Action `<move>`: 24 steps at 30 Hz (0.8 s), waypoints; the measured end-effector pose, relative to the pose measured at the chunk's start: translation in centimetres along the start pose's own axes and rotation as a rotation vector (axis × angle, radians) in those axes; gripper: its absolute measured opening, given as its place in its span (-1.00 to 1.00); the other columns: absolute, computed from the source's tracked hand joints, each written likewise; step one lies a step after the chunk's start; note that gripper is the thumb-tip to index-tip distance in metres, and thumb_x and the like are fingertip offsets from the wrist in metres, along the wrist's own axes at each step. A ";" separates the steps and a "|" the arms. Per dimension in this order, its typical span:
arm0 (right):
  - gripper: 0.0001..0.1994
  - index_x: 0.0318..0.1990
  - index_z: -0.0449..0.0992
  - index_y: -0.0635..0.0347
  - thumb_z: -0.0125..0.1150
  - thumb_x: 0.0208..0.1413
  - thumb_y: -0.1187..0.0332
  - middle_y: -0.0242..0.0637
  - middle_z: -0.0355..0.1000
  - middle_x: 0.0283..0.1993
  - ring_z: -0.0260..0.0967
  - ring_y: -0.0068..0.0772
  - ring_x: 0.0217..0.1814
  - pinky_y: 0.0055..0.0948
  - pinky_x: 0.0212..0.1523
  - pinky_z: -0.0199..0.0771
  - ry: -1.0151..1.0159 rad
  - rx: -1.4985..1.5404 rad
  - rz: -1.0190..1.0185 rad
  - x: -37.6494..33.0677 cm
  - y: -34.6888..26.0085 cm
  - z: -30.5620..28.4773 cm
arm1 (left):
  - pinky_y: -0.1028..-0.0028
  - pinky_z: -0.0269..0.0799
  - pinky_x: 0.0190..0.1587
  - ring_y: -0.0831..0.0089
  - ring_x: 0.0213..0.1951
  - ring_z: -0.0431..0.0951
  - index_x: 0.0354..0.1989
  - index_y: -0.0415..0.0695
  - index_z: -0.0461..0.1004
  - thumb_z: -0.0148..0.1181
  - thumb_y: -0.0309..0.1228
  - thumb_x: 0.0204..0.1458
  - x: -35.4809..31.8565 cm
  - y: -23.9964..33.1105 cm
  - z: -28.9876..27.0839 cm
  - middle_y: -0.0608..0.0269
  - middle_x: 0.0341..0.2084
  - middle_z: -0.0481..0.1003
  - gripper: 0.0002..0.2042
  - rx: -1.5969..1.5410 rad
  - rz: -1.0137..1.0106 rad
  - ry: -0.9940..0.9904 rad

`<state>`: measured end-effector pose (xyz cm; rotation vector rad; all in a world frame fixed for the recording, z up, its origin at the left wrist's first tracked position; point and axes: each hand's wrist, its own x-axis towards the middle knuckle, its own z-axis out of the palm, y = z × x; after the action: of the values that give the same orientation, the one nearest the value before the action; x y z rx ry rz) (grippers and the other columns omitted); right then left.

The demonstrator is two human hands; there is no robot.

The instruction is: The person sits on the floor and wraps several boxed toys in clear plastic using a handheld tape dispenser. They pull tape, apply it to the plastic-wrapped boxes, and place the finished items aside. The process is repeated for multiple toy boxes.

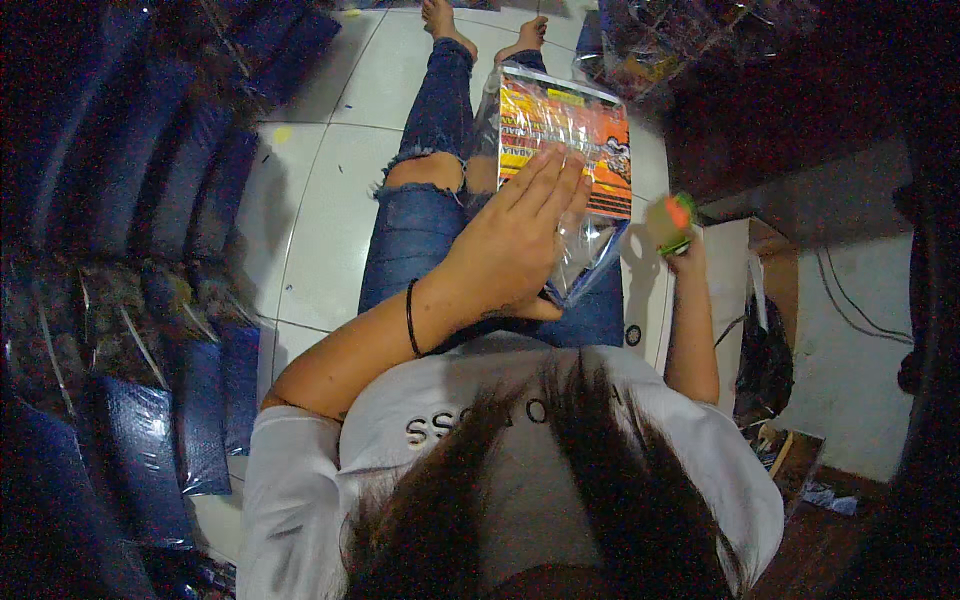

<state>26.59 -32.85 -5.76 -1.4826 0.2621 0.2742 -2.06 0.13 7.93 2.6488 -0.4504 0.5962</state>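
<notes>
A clear plastic package [565, 115] with an orange, yellow and black printed card lies across my thighs. My left hand [520, 225] presses on its front with the fingers stretched out flat, and its thumb shows near the lower edge. Off to the right, my right hand [686, 258] is raised beside my leg, closed round a small green-and-orange object [672, 222] with a brownish flat side. That object is blurred, so its kind is unclear. The fingers of the right hand are partly hidden behind it.
Rows of blue plastic-wrapped packages [145, 440] stand along the left. More clear-wrapped packages [660, 45] are piled at the far right. White floor tiles [320, 220] lie beneath my legs. A black bag [765, 360] hangs by a pale cabinet [725, 290] at right.
</notes>
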 end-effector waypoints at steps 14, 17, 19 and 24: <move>-0.69 -0.34 0.53 0.43 0.17 -0.14 0.29 0.03 0.44 -0.46 0.43 0.01 -0.36 -0.13 -0.29 0.39 -1.627 -1.709 -1.178 -26.8 -21.4 34.9 | 0.11 -0.18 0.35 -0.12 0.30 -0.02 0.19 -0.25 0.20 0.46 -0.03 -0.67 -0.9 0.8 0.5 -0.23 0.23 0.08 0.07 0.081 -0.070 -0.083; -0.73 -0.37 0.54 0.41 0.18 -0.16 0.33 0.03 0.44 -0.46 0.42 0.04 -0.38 -0.10 -0.32 0.38 -1.554 -2.052 -1.165 -29.5 -22.3 36.4 | 0.10 -0.25 0.36 -0.10 0.30 -0.01 0.20 -0.34 0.17 0.40 0.09 -0.62 -1.1 0.8 0.4 -0.24 0.21 0.10 0.11 0.150 -0.045 -0.060; -0.75 -0.38 0.54 0.40 0.18 -0.17 0.35 0.02 0.45 -0.46 0.41 0.05 -0.39 -0.09 -0.34 0.37 -1.585 -2.005 -1.206 -29.5 -23.0 35.8 | 0.10 -0.25 0.35 -0.09 0.29 0.01 0.20 -0.39 0.15 0.39 0.13 -0.61 -1.2 0.6 0.2 -0.25 0.20 0.11 0.13 0.154 -0.029 -0.068; -0.64 -0.16 0.46 0.34 0.15 -0.18 0.36 -0.08 0.36 -0.17 0.30 -0.11 -0.07 -0.21 -0.06 0.28 -1.023 -1.823 -1.433 -22.7 -25.4 24.1 | 0.13 -0.07 0.32 -0.09 0.28 0.05 0.19 -0.41 0.11 0.50 -0.04 -0.69 -2.1 -0.2 -0.5 -0.23 0.18 0.14 0.15 0.017 -0.064 0.029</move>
<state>13.95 -11.01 27.44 -2.4470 -2.3701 -0.0422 -3.90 1.00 7.29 2.6560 -0.3520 0.6198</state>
